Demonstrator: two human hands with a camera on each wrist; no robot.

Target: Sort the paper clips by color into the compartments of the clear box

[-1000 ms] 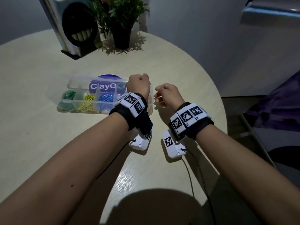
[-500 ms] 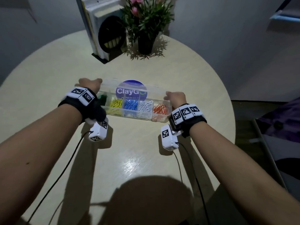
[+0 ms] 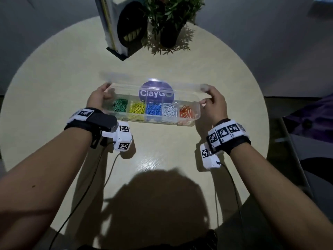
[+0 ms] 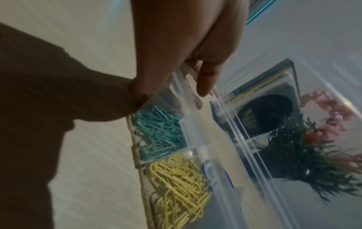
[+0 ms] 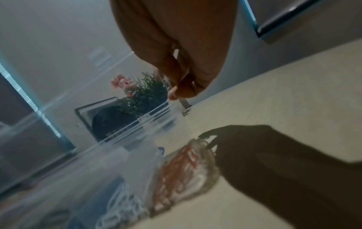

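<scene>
The clear box (image 3: 197,112) lies across the middle of the round table. Its compartments hold, from left to right, green clips (image 3: 119,105), yellow clips (image 3: 137,108), blue clips (image 3: 153,109), white clips (image 3: 169,110) and orange clips (image 3: 186,111). The hinged lid (image 3: 126,87) with a purple sticker stands half raised and blurred. My left hand (image 3: 100,98) pinches the lid's left end. My right hand (image 3: 213,101) pinches its right end. The left wrist view shows the left hand (image 4: 186,46) above the green clips (image 4: 158,133) and yellow clips (image 4: 176,186). Orange clips (image 5: 176,164) lie below the right hand (image 5: 176,46).
At the table's far edge, books in a black stand (image 3: 124,26) sit beside a potted plant (image 3: 169,18). The pale table (image 3: 162,156) ends close on the right. Beyond that edge lies purple cloth (image 3: 313,114). Cables trail from both wrists towards me.
Both hands went from the box's right end to opposite ends of it and took hold of the lid. The lid, flat behind the box before, is now tipped up.
</scene>
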